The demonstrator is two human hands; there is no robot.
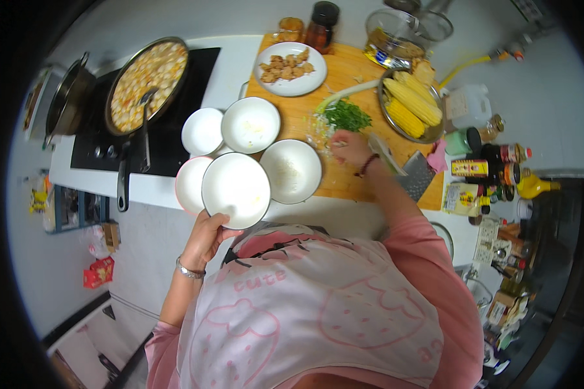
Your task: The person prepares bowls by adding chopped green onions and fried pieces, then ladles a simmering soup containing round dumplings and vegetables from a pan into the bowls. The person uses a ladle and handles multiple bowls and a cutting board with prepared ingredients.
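Observation:
My left hand [211, 234] grips the rim of a white bowl [236, 189], thumb inside, above other white bowls. Under and around it are a bowl with a pinkish rim [190, 185], a plain white bowl [202, 130], a bowl with pale bits [251, 125] and another with thin residue [291, 170]. My right hand [349, 148] is over the wooden board [336, 180], fingers bent around small pale pieces. Chopped green herbs [348, 115] lie just beyond it, with white chopped bits and a long scallion stalk [348, 92]. A cleaver-like blade [387, 153] lies partly hidden beside my right wrist.
A pan of stew [148, 87] with a ladle stands on the black cooktop [175, 141], a dark pot [70, 99] to its left. A plate of fried pieces [292, 87], a metal bowl of corn [411, 104], a grater [418, 177] and several bottles surround the board.

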